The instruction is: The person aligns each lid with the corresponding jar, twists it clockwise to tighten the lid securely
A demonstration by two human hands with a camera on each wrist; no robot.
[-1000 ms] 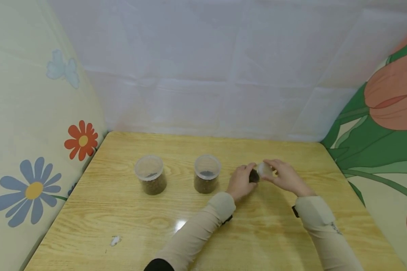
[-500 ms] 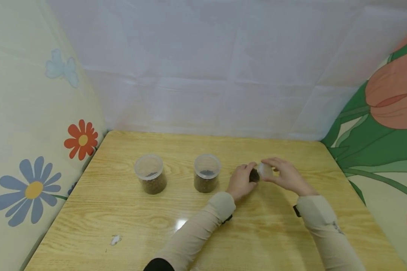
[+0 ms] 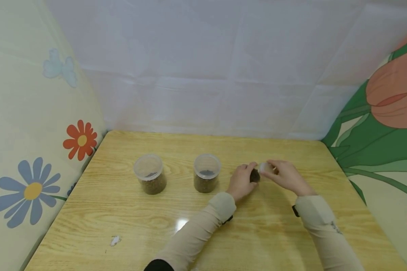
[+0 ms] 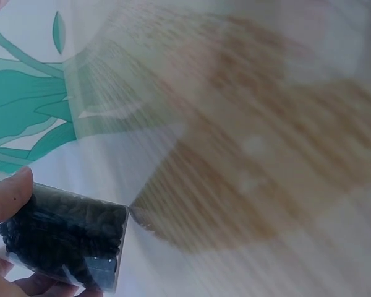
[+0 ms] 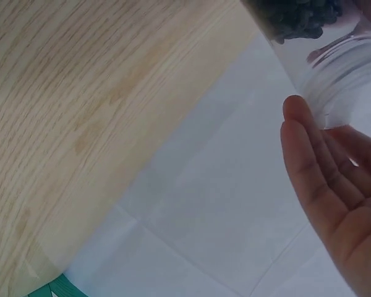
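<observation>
Over the right part of the table, my left hand (image 3: 240,181) grips a clear jar (image 3: 254,176) held tilted, its lidded end toward my right hand (image 3: 286,177). Dark, small, bean-like pieces fill the body of the jar (image 4: 68,235) in the left wrist view, where thumb and fingers wrap it from both sides. The fingers and thumb of my right hand hold the clear, ridged lid (image 3: 265,168) at the jar's end. In the right wrist view, fingertips lie at the edge of the lid (image 5: 346,86); part of the jar is cut off by the frame.
Two clear lidded jars with dark contents, a left one (image 3: 152,184) and a middle one (image 3: 206,183), stand upright on the wooden table (image 3: 274,241). A white cloth (image 3: 190,67) hangs behind the table, with flower-printed cloth at both sides. A pale worn patch (image 3: 115,240) marks the front left.
The right hand's fingers have shifted around the lid, with the hand turning slightly and its fingertips drawing closer together. The left hand and its jar stay nearly in place.
</observation>
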